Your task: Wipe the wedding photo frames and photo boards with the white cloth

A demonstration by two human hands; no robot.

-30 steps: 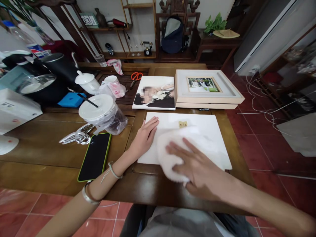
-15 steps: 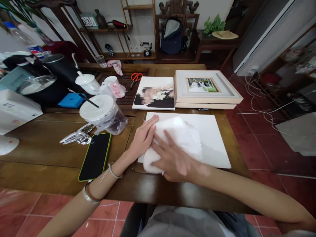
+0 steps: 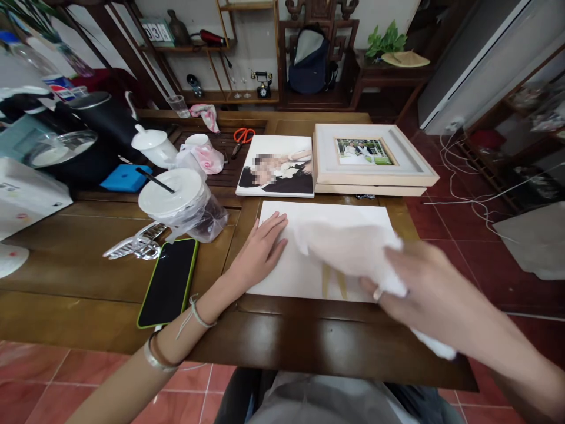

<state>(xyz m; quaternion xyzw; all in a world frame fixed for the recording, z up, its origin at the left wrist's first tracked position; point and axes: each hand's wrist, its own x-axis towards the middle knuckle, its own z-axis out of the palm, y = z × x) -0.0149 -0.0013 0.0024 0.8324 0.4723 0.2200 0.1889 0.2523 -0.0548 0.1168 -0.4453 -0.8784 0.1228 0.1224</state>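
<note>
White board (image 3: 293, 274), one, under flat left hand (image 3: 263, 250); one cloth (image 3: 353, 248) in right hand (image 3: 421, 288).

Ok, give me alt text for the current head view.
A person's right hand grips a white cloth, blurred, over a white board on a wooden table; the left hand rests on the board's left side. Behind the board lie a photo and a frame; a phone and cup are to the left.

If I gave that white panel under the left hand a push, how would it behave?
The white panel is probably stiff: its edges look straight. It may slide easily, since the table looks glossy, though the left hand resting on it would likely resist that. Rolling seems unlikely: it lies flat.
</note>
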